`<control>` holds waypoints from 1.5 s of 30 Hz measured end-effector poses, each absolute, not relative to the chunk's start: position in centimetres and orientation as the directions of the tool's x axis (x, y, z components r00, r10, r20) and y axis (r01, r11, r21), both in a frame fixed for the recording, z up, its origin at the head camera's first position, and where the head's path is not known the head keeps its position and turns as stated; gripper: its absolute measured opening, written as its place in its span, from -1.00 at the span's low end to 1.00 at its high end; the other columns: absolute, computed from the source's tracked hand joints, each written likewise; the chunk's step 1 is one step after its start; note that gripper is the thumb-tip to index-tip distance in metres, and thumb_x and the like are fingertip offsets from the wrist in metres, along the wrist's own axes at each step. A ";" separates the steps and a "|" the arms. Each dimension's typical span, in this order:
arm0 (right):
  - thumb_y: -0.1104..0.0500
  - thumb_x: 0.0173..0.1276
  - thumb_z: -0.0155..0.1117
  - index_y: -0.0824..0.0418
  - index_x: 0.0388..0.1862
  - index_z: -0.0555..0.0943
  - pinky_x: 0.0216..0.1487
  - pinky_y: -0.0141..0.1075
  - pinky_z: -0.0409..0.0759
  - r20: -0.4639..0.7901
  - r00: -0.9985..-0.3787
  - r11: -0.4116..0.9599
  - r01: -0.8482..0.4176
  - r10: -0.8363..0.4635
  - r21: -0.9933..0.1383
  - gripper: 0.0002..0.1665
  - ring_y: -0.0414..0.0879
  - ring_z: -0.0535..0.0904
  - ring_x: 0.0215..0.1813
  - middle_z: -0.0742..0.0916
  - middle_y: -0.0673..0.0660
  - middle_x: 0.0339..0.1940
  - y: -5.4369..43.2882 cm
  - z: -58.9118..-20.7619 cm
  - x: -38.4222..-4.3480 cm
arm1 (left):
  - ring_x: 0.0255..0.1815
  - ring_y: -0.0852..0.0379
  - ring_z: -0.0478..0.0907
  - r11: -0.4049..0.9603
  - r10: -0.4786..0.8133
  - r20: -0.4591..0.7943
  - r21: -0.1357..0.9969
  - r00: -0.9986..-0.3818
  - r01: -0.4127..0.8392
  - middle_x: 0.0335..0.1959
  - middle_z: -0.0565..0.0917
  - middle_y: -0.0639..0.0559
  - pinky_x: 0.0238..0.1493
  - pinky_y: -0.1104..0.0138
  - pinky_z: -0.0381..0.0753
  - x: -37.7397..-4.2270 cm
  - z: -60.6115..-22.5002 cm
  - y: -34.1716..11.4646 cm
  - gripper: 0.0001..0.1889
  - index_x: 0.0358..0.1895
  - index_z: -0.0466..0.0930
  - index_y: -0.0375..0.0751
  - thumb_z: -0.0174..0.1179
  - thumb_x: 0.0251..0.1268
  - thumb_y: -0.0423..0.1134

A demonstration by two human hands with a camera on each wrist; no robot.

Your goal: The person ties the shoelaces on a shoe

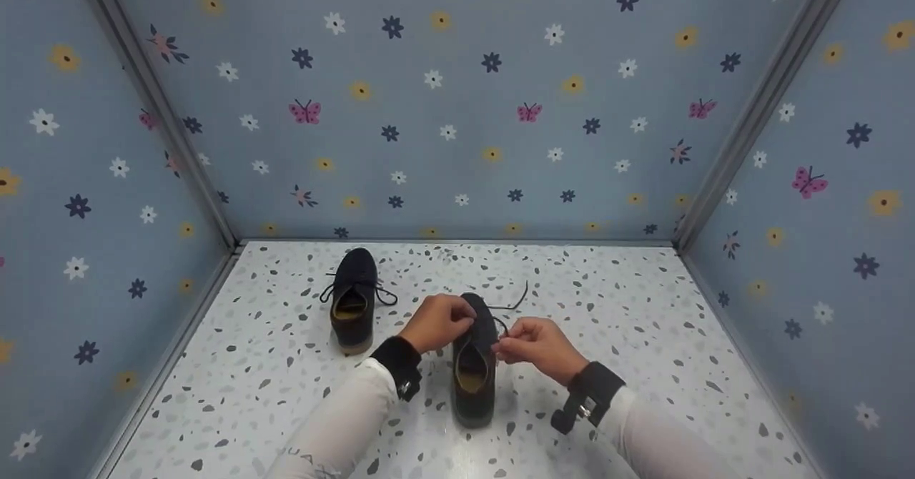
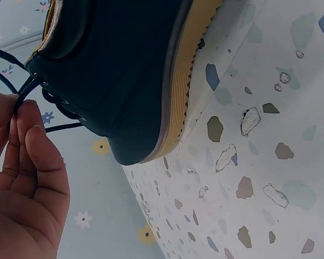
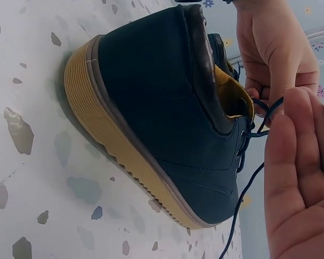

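Observation:
A dark lace-up shoe (image 1: 473,404) with a tan ridged sole (image 3: 89,108) stands upright on the speckled surface, toe pointing away from me. My left hand (image 1: 437,322) is at its laces from the left, pinching a dark shoelace (image 2: 22,97) between thumb and fingers just off the eyelets. From the right, my right hand (image 1: 542,350) pinches lace at its fingertips, close beside the shoe's opening. One loose lace end (image 1: 524,297) trails out to the right of the toe. Part of the lacing is hidden behind the fingers.
The matching shoe (image 1: 355,272) stands farther back on the left, its lace looped out on both sides. Flower-patterned panels (image 1: 457,107) close in the white speckled surface (image 1: 607,293) at the back and both sides, with grey metal posts (image 1: 765,107) at the corners.

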State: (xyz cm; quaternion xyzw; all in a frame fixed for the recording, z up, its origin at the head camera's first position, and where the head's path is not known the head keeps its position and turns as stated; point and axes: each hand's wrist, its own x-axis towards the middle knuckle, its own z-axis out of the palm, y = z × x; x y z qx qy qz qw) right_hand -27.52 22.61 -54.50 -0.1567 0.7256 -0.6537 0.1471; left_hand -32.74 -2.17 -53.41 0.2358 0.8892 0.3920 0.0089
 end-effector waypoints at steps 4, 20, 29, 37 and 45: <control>0.29 0.38 0.44 0.50 -0.31 0.58 -0.15 -0.31 0.78 0.051 -0.924 0.136 -0.110 -0.379 -0.985 -0.74 -0.24 0.81 -0.26 0.86 0.33 -0.22 21.9 -54.8 -27.6 | -0.27 0.23 0.67 0.573 0.428 0.171 0.708 -0.888 0.413 -0.25 0.82 0.03 -0.10 0.26 0.71 -32.8 -53.5 -2.2 -0.91 -0.17 0.82 -0.13 0.35 0.36 -0.29; 0.14 0.25 0.58 0.04 -0.51 0.71 -0.43 -0.43 0.50 0.301 -0.933 0.604 -0.359 -0.199 -0.712 -0.80 -0.34 0.52 -0.49 0.75 -0.09 -0.55 18.3 -55.4 -27.7 | -0.25 0.22 0.69 0.541 0.426 0.152 0.747 -0.892 0.386 -0.25 0.82 0.03 -0.09 0.26 0.71 -32.5 -53.4 -2.1 -0.90 -0.15 0.81 -0.16 0.36 0.37 -0.29; 0.14 0.25 0.58 0.05 -0.43 0.75 -0.41 -0.44 0.53 0.254 -0.941 0.600 -0.338 -0.223 -0.725 -0.87 -0.34 0.54 -0.48 0.77 -0.08 -0.49 18.2 -56.1 -28.2 | -0.32 0.24 0.67 0.543 0.436 0.132 0.750 -0.890 0.377 -0.25 0.81 0.02 -0.22 0.32 0.70 -32.3 -53.6 -2.6 -0.88 -0.11 0.80 -0.17 0.34 0.40 -0.27; 0.13 0.25 0.59 0.07 -0.29 0.81 -0.34 -0.43 0.61 0.210 -0.936 0.584 -0.341 -0.283 -0.737 -0.90 -0.33 0.60 -0.40 0.83 -0.04 -0.34 19.0 -56.5 -28.0 | -0.30 0.27 0.64 0.531 0.447 0.132 0.756 -0.885 0.381 -0.26 0.80 0.04 -0.14 0.32 0.67 -32.2 -53.8 -3.2 -0.92 -0.17 0.79 -0.12 0.33 0.37 -0.32; 0.15 0.29 0.56 0.09 -0.18 0.81 -0.33 -0.41 0.59 0.150 -0.944 0.635 -0.311 -0.296 -0.707 -0.86 -0.28 0.62 -0.35 0.83 -0.03 -0.32 20.9 -56.4 -28.1 | -0.26 0.21 0.67 0.509 0.465 0.100 0.783 -0.880 0.358 -0.21 0.80 0.01 -0.16 0.32 0.69 -32.1 -54.0 -3.7 -0.88 -0.13 0.78 -0.10 0.32 0.36 -0.36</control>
